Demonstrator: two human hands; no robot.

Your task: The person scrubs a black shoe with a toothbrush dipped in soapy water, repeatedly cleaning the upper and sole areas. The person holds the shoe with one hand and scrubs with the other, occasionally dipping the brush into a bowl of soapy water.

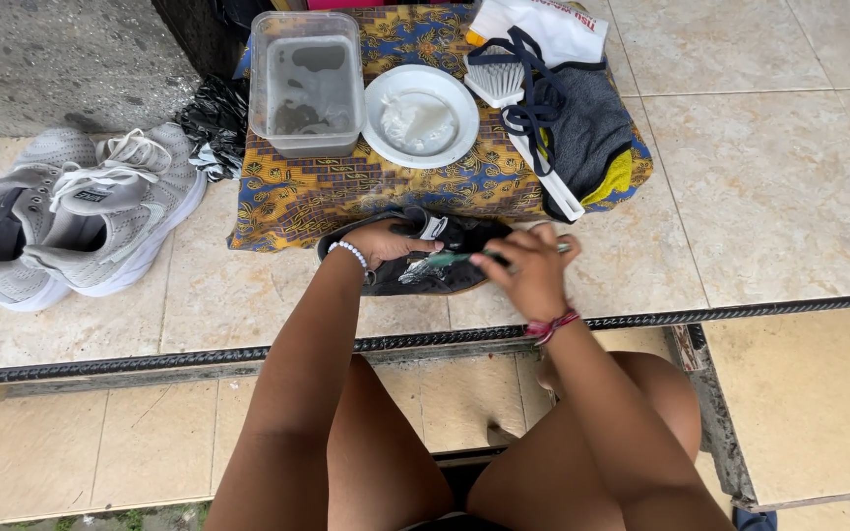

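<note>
Left hand [386,241] grips the black shoe [425,265] — mostly hidden; right hand [528,270] fingers clenched on a green toothbrush [450,260], head blurred.

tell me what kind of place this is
Probably a tiled porch or doorstep at a home: pale floor tiles, a door track across them, and grey sneakers beside a tub of water.

white printed packet [543,25] at cloth's far edge, crumpled black plastic bag [213,123] beside grey shoes
</note>
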